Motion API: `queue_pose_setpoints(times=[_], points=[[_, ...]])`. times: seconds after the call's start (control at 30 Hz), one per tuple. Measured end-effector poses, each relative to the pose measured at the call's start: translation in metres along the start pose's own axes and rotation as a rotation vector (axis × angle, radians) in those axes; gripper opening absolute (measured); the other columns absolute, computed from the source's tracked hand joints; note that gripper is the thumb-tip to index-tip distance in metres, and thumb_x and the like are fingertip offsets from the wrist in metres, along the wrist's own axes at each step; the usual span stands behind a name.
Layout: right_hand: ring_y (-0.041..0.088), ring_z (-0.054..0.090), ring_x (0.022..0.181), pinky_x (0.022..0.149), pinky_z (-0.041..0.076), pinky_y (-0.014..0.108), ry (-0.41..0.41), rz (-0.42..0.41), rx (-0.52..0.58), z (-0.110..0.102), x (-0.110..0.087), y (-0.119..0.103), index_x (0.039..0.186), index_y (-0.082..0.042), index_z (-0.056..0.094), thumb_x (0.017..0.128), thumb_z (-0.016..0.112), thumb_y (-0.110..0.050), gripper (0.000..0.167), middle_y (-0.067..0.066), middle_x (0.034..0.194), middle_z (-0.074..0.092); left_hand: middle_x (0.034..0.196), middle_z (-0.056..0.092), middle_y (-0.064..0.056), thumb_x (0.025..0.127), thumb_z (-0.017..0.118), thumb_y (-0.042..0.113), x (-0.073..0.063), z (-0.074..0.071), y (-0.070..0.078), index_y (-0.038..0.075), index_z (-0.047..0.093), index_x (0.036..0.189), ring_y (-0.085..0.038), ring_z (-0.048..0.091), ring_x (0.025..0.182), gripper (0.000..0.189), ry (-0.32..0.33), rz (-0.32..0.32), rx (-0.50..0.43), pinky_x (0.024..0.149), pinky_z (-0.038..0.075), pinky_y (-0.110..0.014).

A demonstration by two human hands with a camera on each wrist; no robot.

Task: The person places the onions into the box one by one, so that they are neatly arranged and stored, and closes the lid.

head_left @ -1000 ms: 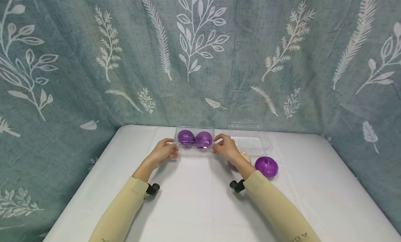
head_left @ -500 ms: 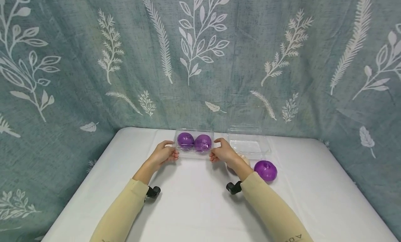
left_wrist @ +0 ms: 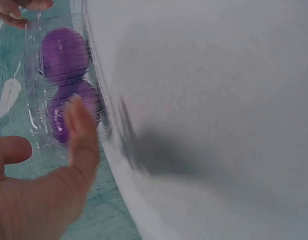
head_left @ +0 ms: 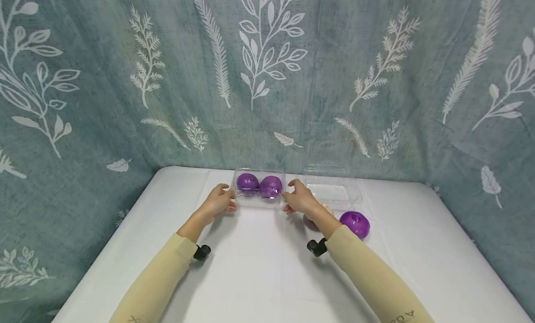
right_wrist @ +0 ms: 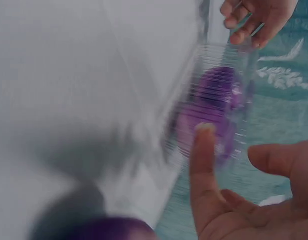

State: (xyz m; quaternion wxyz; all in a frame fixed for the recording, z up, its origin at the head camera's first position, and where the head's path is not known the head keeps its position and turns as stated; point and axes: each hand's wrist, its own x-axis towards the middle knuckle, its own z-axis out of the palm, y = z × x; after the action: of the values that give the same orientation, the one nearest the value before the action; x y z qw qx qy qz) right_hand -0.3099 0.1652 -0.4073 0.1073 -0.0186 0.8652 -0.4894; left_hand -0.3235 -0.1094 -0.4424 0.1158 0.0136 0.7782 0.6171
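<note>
Two round purple onions (head_left: pixel 270 187) sit side by side inside a clear plastic clamshell box (head_left: pixel 259 202) at the table's far edge, its lid down over them. My left hand (head_left: pixel 218 200) is at the box's left end, fingers spread apart. At the opposite end is my right hand (head_left: pixel 299 197), with thumb and fingers apart beside the wall. In the left wrist view the left thumb (left_wrist: pixel 84 142) overlaps the nearer onion. A finger (right_wrist: pixel 202 170) of the right hand likewise overlaps an onion in the right wrist view.
A second clear box (head_left: pixel 334 193) stands with its lid raised, right of the first. Another purple onion (head_left: pixel 354 224) lies beside my right forearm, and a pale brownish round thing (head_left: pixel 311 222) is partly hidden behind that arm. A patterned curtain (head_left: pixel 267 142) rises behind the table.
My right hand has loosened at the box's end and shifted slightly right since half a second ago. My left fingers have drawn slightly left; the box and onions stay in place.
</note>
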Motion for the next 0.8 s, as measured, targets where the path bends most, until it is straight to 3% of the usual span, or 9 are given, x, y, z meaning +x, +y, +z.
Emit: queue_pose_setpoints(times=[0.13,0.23,0.4,0.57,0.8], points=[[0.032,0.072,0.087,0.079,0.065,0.043,-0.031,-0.067,-0.17,-0.016,-0.02,-0.011,0.146,0.003,0.04,0.105,0.056,-0.019,0.049,0.027,0.124,0.063,0.139,0.046,-0.031,0.11,0.044,0.026,-0.012,-0.002,0.009,-0.008,0.017,0.157,-0.039,0.06,0.111,0.064,0.072,0.093,0.314,0.098,0.056,-0.048],[0.035,0.069,0.099,0.084,0.062,0.045,-0.023,-0.133,-0.25,-0.03,-0.034,-0.018,0.142,0.001,0.047,0.104,0.057,-0.02,0.045,0.024,0.125,0.063,0.138,0.044,-0.031,0.107,0.049,0.024,-0.018,-0.001,0.019,-0.008,0.02,0.156,-0.042,0.055,0.115,0.066,0.116,0.192,0.445,0.099,0.053,-0.052],[0.039,0.061,0.118,0.098,0.056,0.052,-0.012,-0.228,-0.361,-0.053,-0.05,-0.02,0.138,-0.001,0.052,0.103,0.056,-0.023,0.041,0.024,0.13,0.062,0.142,0.04,-0.029,0.104,0.055,0.023,-0.024,0.007,0.034,-0.003,0.025,0.157,-0.043,0.053,0.121,0.065,0.109,0.28,0.483,0.099,0.053,-0.053],[0.047,0.052,0.128,0.105,0.048,0.063,0.032,-0.294,-0.412,-0.073,-0.066,-0.017,0.139,0.001,0.052,0.103,0.058,-0.02,0.042,0.029,0.137,0.057,0.144,0.041,-0.027,0.101,0.062,0.02,-0.029,0.027,0.048,-0.001,0.033,0.154,-0.042,0.051,0.124,0.063,0.126,0.381,0.471,0.103,0.051,-0.053],[0.05,0.049,0.131,0.106,0.045,0.067,0.094,-0.337,-0.44,-0.097,-0.085,-0.003,0.139,0.002,0.053,0.103,0.059,-0.018,0.042,0.029,0.138,0.057,0.144,0.047,-0.021,0.099,0.066,0.019,-0.027,0.06,0.063,0.0,0.036,0.153,-0.041,0.051,0.128,0.064,0.047,0.469,0.424,0.106,0.052,-0.052]])
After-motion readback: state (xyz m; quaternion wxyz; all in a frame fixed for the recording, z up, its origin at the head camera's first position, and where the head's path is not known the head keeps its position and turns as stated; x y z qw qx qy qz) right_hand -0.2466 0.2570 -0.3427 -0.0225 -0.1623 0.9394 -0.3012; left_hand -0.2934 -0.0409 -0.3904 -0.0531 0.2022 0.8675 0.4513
